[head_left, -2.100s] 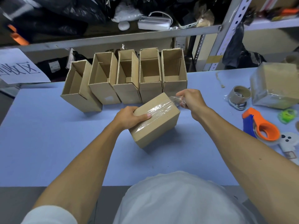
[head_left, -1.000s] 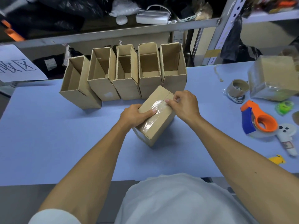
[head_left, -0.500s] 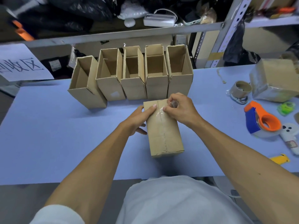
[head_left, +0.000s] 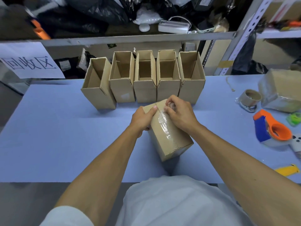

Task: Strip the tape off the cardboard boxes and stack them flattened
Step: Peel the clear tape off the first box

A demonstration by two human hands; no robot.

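A closed cardboard box [head_left: 171,141] lies lengthwise on the blue table [head_left: 57,136] in front of me, with a strip of clear tape [head_left: 164,126] running along its top seam. My left hand [head_left: 141,119] grips the box's far left edge, thumb on top. My right hand [head_left: 180,114] rests on the far end of the box, its fingers curled round a wad of peeled clear tape and its fingertips at the strip. Behind them stands a row of several open, emptied cardboard boxes [head_left: 145,79].
At the right lie an orange and blue tape dispenser [head_left: 272,129], a used tape roll [head_left: 250,97], a wrapped parcel [head_left: 281,90], a green item [head_left: 294,119] and a yellow cutter [head_left: 287,169]. A metal shelf [head_left: 130,39] with clutter runs behind the table.
The box was turned from a diagonal tilt to lie lengthwise toward me. My right hand came back from pulling tape out to the right and now works at the far end of the seam.
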